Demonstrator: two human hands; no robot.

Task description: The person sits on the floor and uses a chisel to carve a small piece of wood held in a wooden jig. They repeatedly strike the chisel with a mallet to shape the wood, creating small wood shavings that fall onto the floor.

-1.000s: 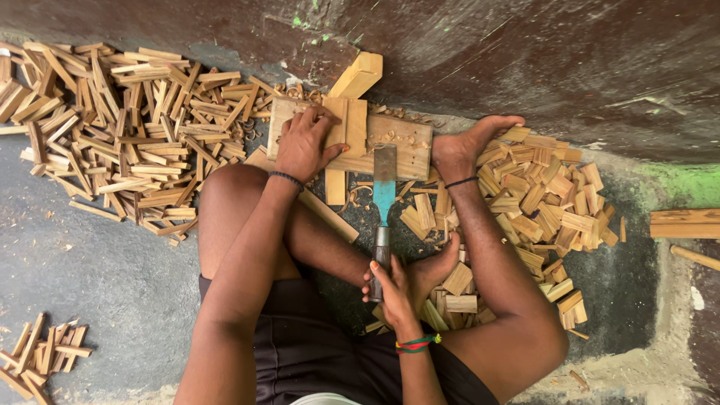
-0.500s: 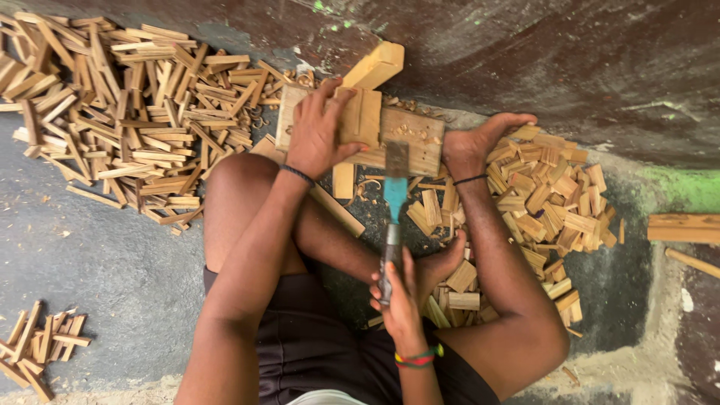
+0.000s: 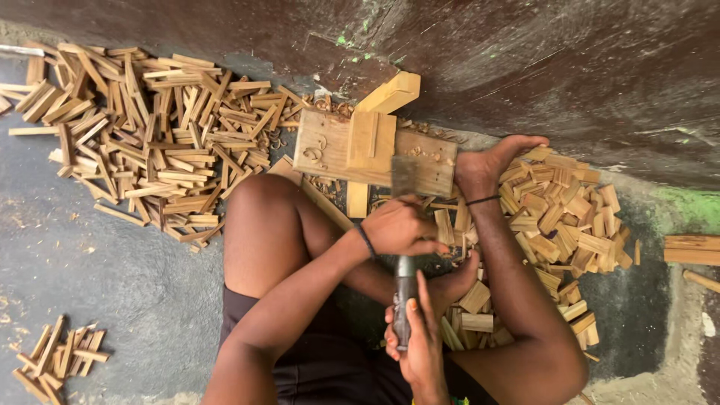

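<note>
I sit on the floor with a flat wooden work board [image 3: 322, 146] in front of my knees. A small wooden block [image 3: 371, 139] lies on it, and my foot [image 3: 487, 161] rests against its right end. My right hand [image 3: 416, 341] grips the handle of a broad-bladed cutting tool [image 3: 405, 292]. Its blurred blade [image 3: 405, 176] lies over the board's near edge. My left hand [image 3: 401, 225] is curled over the tool's shaft, just short of the board. Whether it grips anything is hidden.
A big heap of cut wooden sticks [image 3: 150, 150] lies to the left, and a heap of short blocks [image 3: 562, 217] to the right. A small bundle of sticks [image 3: 60, 356] is at the bottom left. A dark wall [image 3: 562, 67] rises behind the board, and planks [image 3: 690, 250] lie at the far right.
My left hand has left the block on the board and drawn back toward me, over the tool. The blade has moved up onto the board's near edge.
</note>
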